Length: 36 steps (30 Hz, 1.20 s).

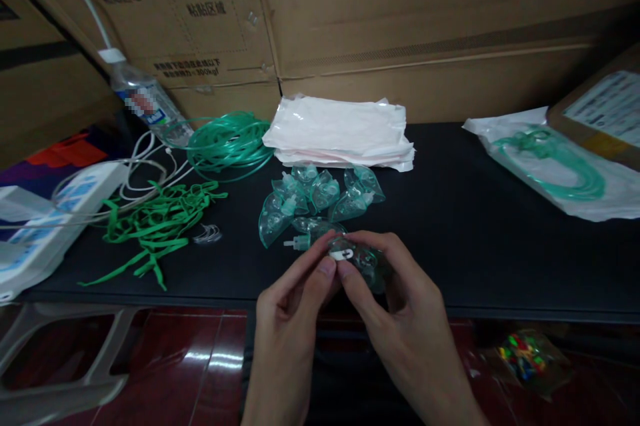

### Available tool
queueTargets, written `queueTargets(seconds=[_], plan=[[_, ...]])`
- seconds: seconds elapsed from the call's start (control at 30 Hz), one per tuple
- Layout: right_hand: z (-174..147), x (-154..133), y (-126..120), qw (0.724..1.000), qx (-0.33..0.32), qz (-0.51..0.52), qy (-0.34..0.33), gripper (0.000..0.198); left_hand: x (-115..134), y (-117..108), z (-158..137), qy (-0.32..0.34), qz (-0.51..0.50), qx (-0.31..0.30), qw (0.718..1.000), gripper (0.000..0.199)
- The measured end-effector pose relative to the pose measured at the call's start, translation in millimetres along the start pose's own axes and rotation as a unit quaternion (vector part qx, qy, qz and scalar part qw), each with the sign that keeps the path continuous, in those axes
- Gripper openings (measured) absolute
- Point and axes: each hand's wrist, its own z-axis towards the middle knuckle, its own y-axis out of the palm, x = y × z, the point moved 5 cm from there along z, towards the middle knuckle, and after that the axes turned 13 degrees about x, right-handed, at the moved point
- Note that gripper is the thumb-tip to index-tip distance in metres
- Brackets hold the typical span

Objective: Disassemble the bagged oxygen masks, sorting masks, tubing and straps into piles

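Note:
Above the table's front edge, my left hand (301, 289) and my right hand (400, 286) meet around a clear green oxygen mask (369, 265). Thumbs and fingertips of both pinch it at a small pale strip (342, 255) with a slot-like mark, perhaps its nose clip. My right fingers wrap behind the mask and are partly hidden. Just beyond my fingertips lies another mask with a connector (301, 243). Several more clear green masks (276, 216) are heaped behind it. To the left are a tangle of green elastic straps (160, 213) and some small thin metallic-looking strips (207, 234).
White packages (340, 126) are stacked behind the masks, beside coiled green tubing (227, 143). A bagged tubing set (555, 163) lies right. Left stand a plastic bottle (150, 103) and a power strip (65, 226) with cables. Cardboard boxes (400, 19) form the back; a stool (107, 353) is below.

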Motion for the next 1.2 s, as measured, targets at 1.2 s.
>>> queueTargets(seconds=[1.2], plan=[[-3.3, -2.6, -4.5, 0.996, 0.018, -0.021, -0.089, 0.026, -2.9, 3.3, -0.9, -0.057, -0.070, 0.047, 0.995, 0.028]])
